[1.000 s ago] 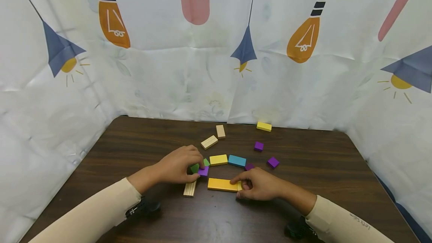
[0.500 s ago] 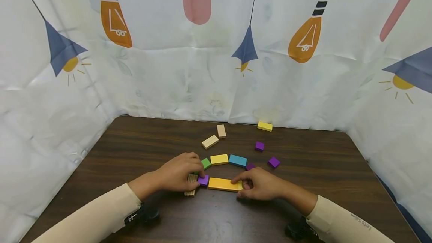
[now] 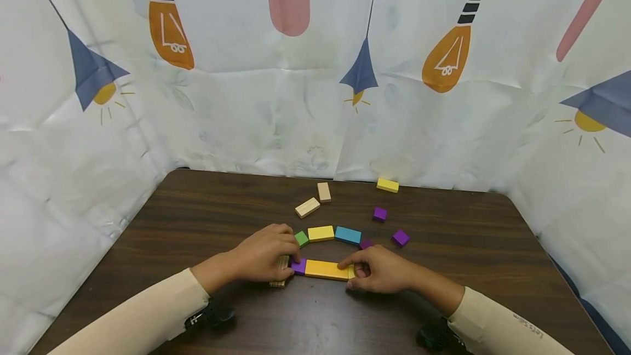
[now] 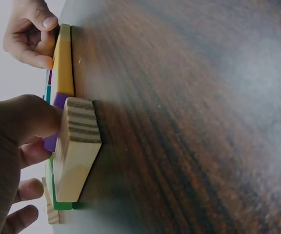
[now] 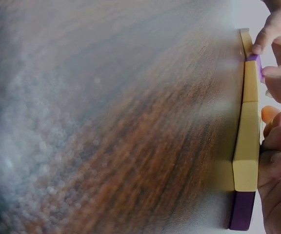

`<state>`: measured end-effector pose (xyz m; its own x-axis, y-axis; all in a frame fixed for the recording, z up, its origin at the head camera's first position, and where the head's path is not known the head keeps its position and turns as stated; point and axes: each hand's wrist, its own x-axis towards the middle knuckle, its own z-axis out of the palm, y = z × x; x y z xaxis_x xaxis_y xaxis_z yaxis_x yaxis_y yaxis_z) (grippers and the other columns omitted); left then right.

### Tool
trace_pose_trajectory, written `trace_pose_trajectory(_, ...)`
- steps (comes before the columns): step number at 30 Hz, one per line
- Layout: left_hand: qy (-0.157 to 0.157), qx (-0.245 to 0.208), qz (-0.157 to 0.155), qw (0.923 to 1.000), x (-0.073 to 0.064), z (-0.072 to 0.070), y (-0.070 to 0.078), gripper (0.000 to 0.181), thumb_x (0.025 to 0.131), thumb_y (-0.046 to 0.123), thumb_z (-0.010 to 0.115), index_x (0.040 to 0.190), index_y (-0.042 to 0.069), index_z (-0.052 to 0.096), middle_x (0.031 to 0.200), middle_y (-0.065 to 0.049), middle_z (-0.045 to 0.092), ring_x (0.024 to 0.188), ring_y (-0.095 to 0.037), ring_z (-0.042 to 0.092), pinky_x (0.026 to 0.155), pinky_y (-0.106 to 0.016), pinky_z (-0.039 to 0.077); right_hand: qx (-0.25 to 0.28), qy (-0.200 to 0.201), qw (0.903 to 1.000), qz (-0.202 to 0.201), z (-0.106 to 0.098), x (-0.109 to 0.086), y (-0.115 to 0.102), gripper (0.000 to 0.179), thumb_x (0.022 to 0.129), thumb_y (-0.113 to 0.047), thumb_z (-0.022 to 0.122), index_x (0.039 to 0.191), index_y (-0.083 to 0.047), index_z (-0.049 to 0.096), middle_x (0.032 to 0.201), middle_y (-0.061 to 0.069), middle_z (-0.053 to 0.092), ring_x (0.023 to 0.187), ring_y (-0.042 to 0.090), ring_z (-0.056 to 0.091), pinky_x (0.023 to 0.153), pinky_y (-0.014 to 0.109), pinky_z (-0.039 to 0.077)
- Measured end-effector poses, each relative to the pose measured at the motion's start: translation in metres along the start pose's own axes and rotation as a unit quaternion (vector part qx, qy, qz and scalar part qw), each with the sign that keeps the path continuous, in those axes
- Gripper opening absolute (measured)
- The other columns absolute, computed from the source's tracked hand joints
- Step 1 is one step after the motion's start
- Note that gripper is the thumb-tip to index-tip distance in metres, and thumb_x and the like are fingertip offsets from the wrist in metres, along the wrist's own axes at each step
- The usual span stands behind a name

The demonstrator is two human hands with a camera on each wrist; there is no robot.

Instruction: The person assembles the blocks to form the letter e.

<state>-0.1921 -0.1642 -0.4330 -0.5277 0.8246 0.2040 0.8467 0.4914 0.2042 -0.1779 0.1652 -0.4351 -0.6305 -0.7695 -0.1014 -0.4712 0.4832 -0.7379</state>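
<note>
My left hand (image 3: 263,253) pinches a small purple block (image 3: 298,267) between thumb and fingers. The block sits against the left end of a long orange block (image 3: 325,269). Just left of it, partly under the hand, lies a striped wooden block (image 4: 77,146). My right hand (image 3: 379,268) rests at the orange block's right end, its index fingertip touching the top. A yellow block (image 5: 247,151) continues the row beneath its fingers, and a dark purple block (image 5: 242,209) follows. Behind the row are a green block (image 3: 301,239), a yellow block (image 3: 321,233) and a blue block (image 3: 348,235).
Two wooden blocks (image 3: 308,207) lie farther back on the dark brown table (image 3: 207,196). A yellow block (image 3: 388,185) is near the far edge. Purple blocks (image 3: 401,238) sit beyond the right hand. A patterned white sheet (image 3: 236,125) hangs behind the table.
My left hand has brought the purple block nearer to me and set it against the orange block's left end. My right hand has stayed in place.
</note>
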Motion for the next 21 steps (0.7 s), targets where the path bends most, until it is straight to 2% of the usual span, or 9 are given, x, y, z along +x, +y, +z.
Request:
trace_pose_trajectory(7, -0.005, 0.005, -0.003, 1.0, 0.0, 0.001, 0.001, 0.014, 0.086, 0.033, 0.08, 0.096, 0.025, 0.076, 0.097, 0.016, 0.067, 0.104, -0.013, 0.055, 0.097, -0.041, 0.046, 0.001, -0.001, 1.0, 0.0, 0.001, 0.001, 0.001, 0.035, 0.094, -0.024, 0.076, 0.127, -0.013, 0.072, 0.067, -0.015, 0.049, 0.059, -0.001, 0.042, 0.057, 0.019, 0.036)
trace_pose_trajectory(13, 0.007, 0.015, 0.009, 0.9998, -0.007, -0.007, -0.004, 0.012, 0.085, 0.031, 0.081, 0.093, 0.024, 0.075, 0.094, 0.014, 0.064, 0.101, -0.014, 0.055, 0.095, -0.043, 0.047, 0.002, -0.002, 1.0, -0.003, 0.001, 0.001, 0.002, 0.035, 0.095, -0.025, 0.076, 0.128, -0.014, 0.072, 0.068, -0.015, 0.049, 0.059, -0.001, 0.042, 0.057, 0.019, 0.036)
trace_pose_trajectory(18, -0.018, 0.031, 0.001, 0.9994, -0.015, -0.014, -0.012, 0.013, 0.084, 0.034, 0.082, 0.09, 0.026, 0.073, 0.09, 0.016, 0.061, 0.097, -0.012, 0.053, 0.092, -0.042, 0.047, 0.004, -0.001, 1.0, -0.004, 0.001, 0.001, 0.002, 0.035, 0.095, -0.025, 0.076, 0.127, -0.014, 0.072, 0.067, -0.015, 0.049, 0.059, -0.001, 0.042, 0.057, 0.019, 0.036)
trace_pose_trajectory(21, -0.029, 0.025, 0.006, 0.9992, -0.017, -0.015, -0.014, 0.011, 0.083, 0.033, 0.082, 0.086, 0.027, 0.074, 0.089, 0.018, 0.061, 0.094, -0.011, 0.052, 0.087, -0.04, 0.047, 0.003, 0.0, 1.0, -0.003, 0.001, 0.001, 0.003, 0.035, 0.094, -0.025, 0.076, 0.127, -0.015, 0.072, 0.067, -0.015, 0.049, 0.059, -0.001, 0.042, 0.057, 0.019, 0.036)
